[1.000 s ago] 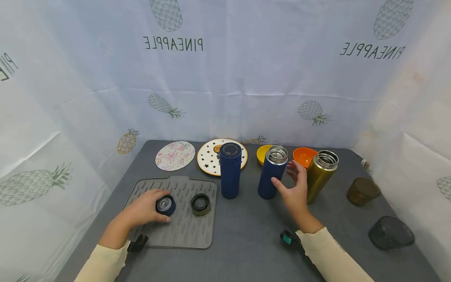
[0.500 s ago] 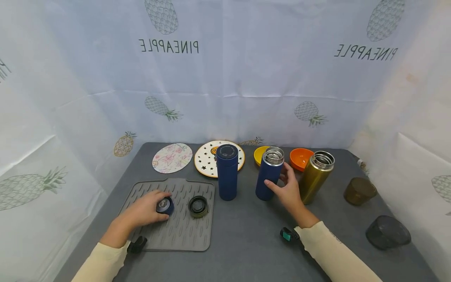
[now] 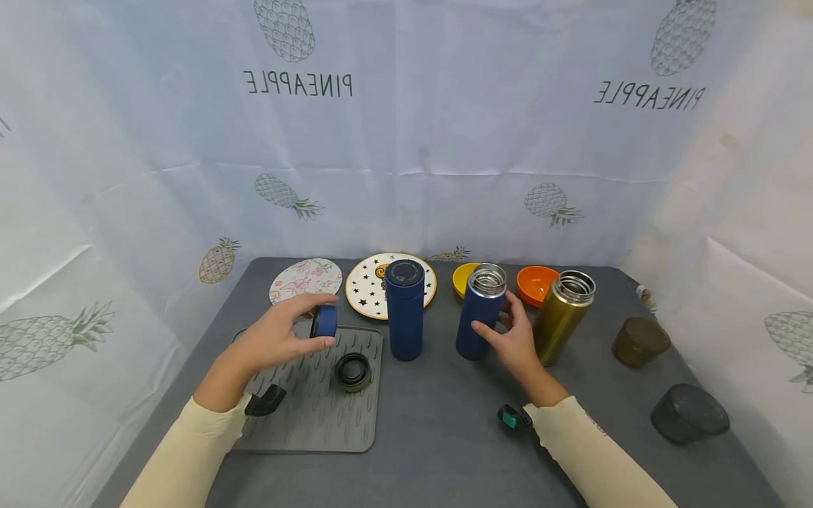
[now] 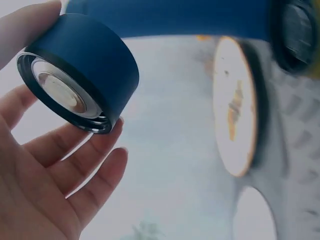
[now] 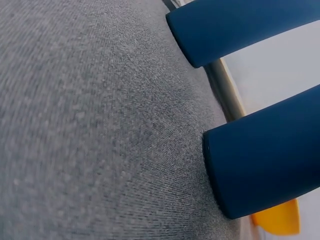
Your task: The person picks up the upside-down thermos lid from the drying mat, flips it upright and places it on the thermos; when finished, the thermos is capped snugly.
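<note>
My left hand (image 3: 276,337) holds a blue bottle lid (image 3: 327,321) between thumb and fingers, raised over the grey drying mat (image 3: 298,430). In the left wrist view the underside of the lid (image 4: 85,60) shows a black rim and a shiny inner disc. A second lid, black inside with an olive edge (image 3: 353,372), lies on the mat. On the right, my right hand (image 3: 517,342) grips an open blue thermos bottle (image 3: 475,328) standing on the table, thumb across its front, steel mouth bare. Left of it stands a capped blue thermos (image 3: 406,324).
An open gold thermos (image 3: 562,321) stands close beside my right hand. Behind are a star-patterned plate (image 3: 365,289), a floral oval plate (image 3: 308,279), a yellow bowl (image 3: 462,281) and an orange bowl (image 3: 535,284). Brown (image 3: 640,342) and dark grey cups (image 3: 689,415) sit far right.
My left hand has lifted the blue lid off the mat, up and to the right, and turned it on its side. My right hand has settled closer around the open blue thermos.
</note>
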`<state>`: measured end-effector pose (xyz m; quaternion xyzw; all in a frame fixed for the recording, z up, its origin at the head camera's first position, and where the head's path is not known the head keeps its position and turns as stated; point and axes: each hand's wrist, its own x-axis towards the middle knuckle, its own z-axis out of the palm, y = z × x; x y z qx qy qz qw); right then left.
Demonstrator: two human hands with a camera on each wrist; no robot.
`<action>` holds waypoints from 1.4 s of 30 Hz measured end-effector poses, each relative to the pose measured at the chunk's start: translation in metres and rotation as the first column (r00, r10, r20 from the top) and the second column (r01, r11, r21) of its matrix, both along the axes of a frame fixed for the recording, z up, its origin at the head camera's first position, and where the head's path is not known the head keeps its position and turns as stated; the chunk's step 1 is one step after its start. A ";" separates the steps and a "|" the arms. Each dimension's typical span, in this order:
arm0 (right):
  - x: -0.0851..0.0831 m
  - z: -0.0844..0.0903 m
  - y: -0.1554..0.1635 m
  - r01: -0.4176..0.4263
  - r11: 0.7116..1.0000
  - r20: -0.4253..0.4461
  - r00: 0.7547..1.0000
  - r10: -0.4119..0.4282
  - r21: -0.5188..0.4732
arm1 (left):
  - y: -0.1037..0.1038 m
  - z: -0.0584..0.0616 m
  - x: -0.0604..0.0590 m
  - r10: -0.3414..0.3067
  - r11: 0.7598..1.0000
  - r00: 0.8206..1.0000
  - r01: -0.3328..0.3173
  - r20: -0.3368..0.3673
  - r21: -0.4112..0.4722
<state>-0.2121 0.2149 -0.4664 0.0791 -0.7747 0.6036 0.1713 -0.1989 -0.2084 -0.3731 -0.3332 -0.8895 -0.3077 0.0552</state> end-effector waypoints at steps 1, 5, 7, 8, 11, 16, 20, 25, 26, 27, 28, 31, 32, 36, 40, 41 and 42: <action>-0.001 0.000 0.000 0.001 1.000 0.002 1.000 -0.001 -0.002 | 0.003 0.004 -0.002 -0.033 0.999 0.999 0.033 -0.020 0.009; -0.002 -0.002 -0.001 0.011 1.000 0.006 1.000 -0.011 -0.012 | 0.016 0.020 -0.009 -0.127 0.990 0.988 0.132 -0.088 0.046; -0.002 -0.002 -0.001 0.009 1.000 0.012 1.000 -0.009 -0.015 | 0.021 0.027 -0.011 -0.142 0.986 0.985 0.150 -0.102 0.078; -0.002 -0.002 -0.001 0.007 1.000 0.015 1.000 -0.007 -0.013 | 0.024 0.031 -0.011 -0.145 0.983 0.984 0.155 -0.104 0.099; -0.003 -0.001 0.000 -0.004 1.000 0.026 1.000 0.004 -0.003 | 0.035 0.043 -0.013 -0.138 0.974 0.987 0.151 -0.087 0.171; -0.003 0.001 0.002 -0.018 1.000 0.030 0.999 0.017 0.004 | 0.065 0.060 -0.017 -0.190 0.929 0.979 0.203 -0.070 0.311; -0.004 0.002 0.002 -0.037 0.999 0.053 0.998 0.036 0.003 | 0.096 0.067 -0.019 -0.264 0.868 0.960 0.279 -0.094 0.411; -0.004 0.004 0.001 -0.032 0.999 0.072 0.997 0.032 0.001 | 0.134 0.068 -0.020 -0.309 0.837 0.944 0.328 -0.117 0.438; -0.004 0.004 0.001 -0.032 0.999 0.070 0.997 0.032 0.001 | 0.140 0.068 -0.020 -0.318 0.830 0.940 0.338 -0.120 0.444; -0.004 0.003 0.001 -0.030 1.000 0.065 0.997 0.030 0.001 | 0.147 0.067 -0.020 -0.322 0.825 0.939 0.341 -0.121 0.450; -0.004 0.003 0.000 -0.030 1.000 0.059 0.998 0.029 0.001 | 0.153 0.067 -0.019 -0.320 0.823 0.939 0.341 -0.124 0.454; -0.004 0.001 -0.001 -0.029 1.000 0.029 0.999 0.029 -0.006 | 0.170 0.066 -0.018 -0.289 0.828 0.951 0.304 -0.105 0.472; -0.004 0.000 -0.001 -0.026 1.000 0.019 0.999 0.026 -0.006 | 0.176 0.066 -0.017 -0.271 0.834 0.959 0.279 -0.087 0.476; -0.004 -0.003 -0.002 -0.012 1.000 -0.023 1.000 0.012 -0.009 | 0.200 0.066 -0.014 -0.188 0.863 0.982 0.172 -0.012 0.475; -0.005 -0.005 -0.002 -0.006 1.000 -0.046 0.999 0.005 -0.010 | 0.225 0.060 -0.015 -0.104 0.884 0.994 0.087 0.012 0.460; -0.005 -0.005 -0.001 -0.006 1.000 -0.048 0.999 0.006 -0.010 | 0.231 0.058 -0.016 -0.083 0.885 0.997 0.070 0.008 0.460; -0.005 -0.005 -0.001 -0.006 1.000 -0.048 0.999 0.006 -0.010 | 0.236 0.056 -0.016 -0.063 0.884 0.998 0.053 0.007 0.464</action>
